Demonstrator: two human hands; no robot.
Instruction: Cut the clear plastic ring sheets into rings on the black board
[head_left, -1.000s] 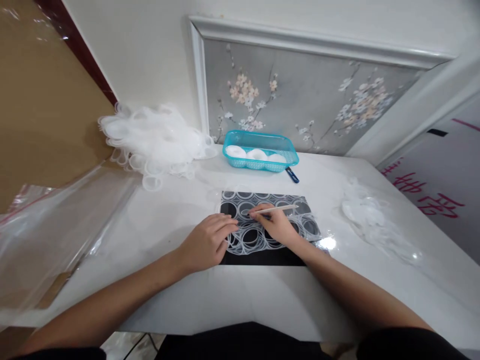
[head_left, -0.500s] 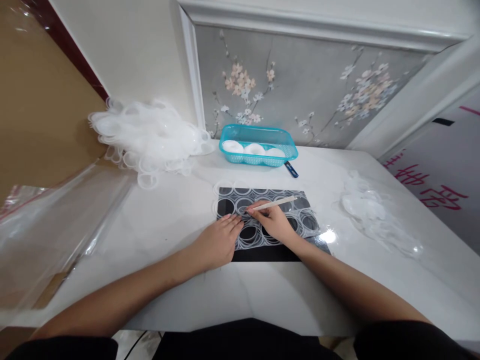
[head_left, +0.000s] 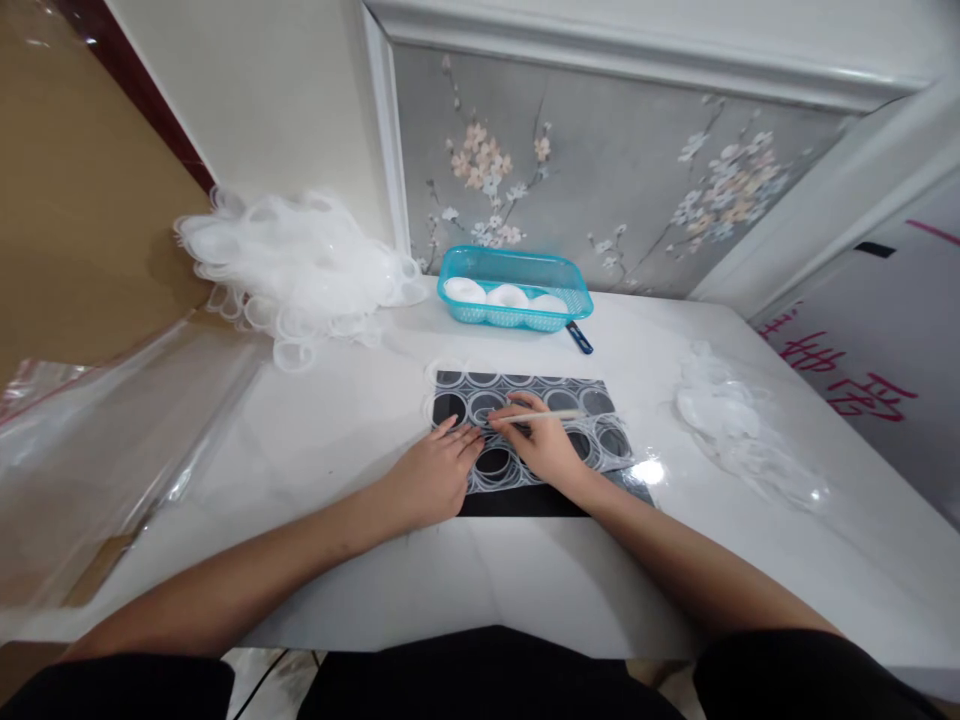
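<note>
While the right hand (head_left: pixel 551 452) pinches a thin pale stick (head_left: pixel 547 415) between thumb and fingers, the left hand (head_left: pixel 435 475) lies flat with its fingers spread, holding nothing and only pressing down on the sheet of clear rings (head_left: pixel 525 430). That sheet sits right under both hands, on top of a flat black mat (head_left: pixel 525 500). The stick's tip points left, toward the left fingertips, and touches the sheet just beside them. It looks as if some of the job is done and some is left: many thin round rings are still joined in the sheet under the hands, while past the left hand, well away by the wall, a big fluffy heap of loose rings (head_left: pixel 292 270) lies in a pile. Beyond the stick stands a blue plastic basket (head_left: pixel 514 270) with little holes in its sides, and white round pieces sit inside it. Off to the far side of the right hand is a soft, shiny clump of clear scraps (head_left: pixel 739 430). The white table (head_left: pixel 525 590) is smooth and glossy.
</note>
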